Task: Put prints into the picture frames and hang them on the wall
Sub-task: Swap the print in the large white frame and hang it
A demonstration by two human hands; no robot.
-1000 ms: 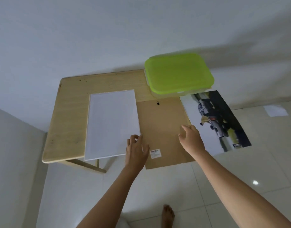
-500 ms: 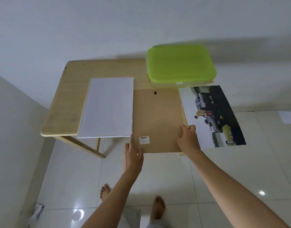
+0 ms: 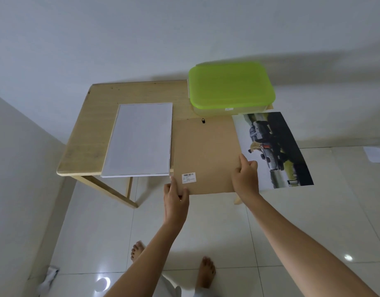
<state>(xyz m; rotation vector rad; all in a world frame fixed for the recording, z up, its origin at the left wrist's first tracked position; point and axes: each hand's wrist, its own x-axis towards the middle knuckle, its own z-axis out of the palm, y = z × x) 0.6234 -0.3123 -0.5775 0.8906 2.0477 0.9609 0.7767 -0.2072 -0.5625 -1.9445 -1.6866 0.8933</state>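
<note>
**Table Work: Lifting the Board Cleanly**

Wooden table [image 3: 94, 129] stands against a white wall [image 3: 120, 39] on a tiled floor [image 3: 313, 211]. A brown board [image 3: 206, 151] lies mid-table, its near edge overhanging the table's near edge. A hanger [image 3: 203, 120] sits at the board's far edge and a label [image 3: 189, 177] by its near left corner. A white panel [image 3: 139, 140], apparently the frame, lies flat just left of the board. The print [image 3: 277, 146], a pickup truck, lies past the table's right edge with most of it overhanging. Its left edge meets the board's right edge; which lies on top cannot be told. A green-lidded box [image 3: 230, 86] occupies the far right corner.

**Hand state**
- Left hand [image 3: 176, 196]: pinches the board's near left corner, thumb on top, fingers hidden beneath.
- Right hand [image 3: 246, 179]: grips the board's right edge close to the near right corner, thumb on top, fingers curled at the print's left edge.

**Recommended practice**
1. Raise both sides together. The board looks thin and will probably flex or twist if one corner leads.
2. Confirm the right fingers hold the board alone. The print has little support and could be dragged to the floor.
3. Draw the far edge away from the box before tilting.
4. Keep the hanger side outward for refitting behind the print.
</note>
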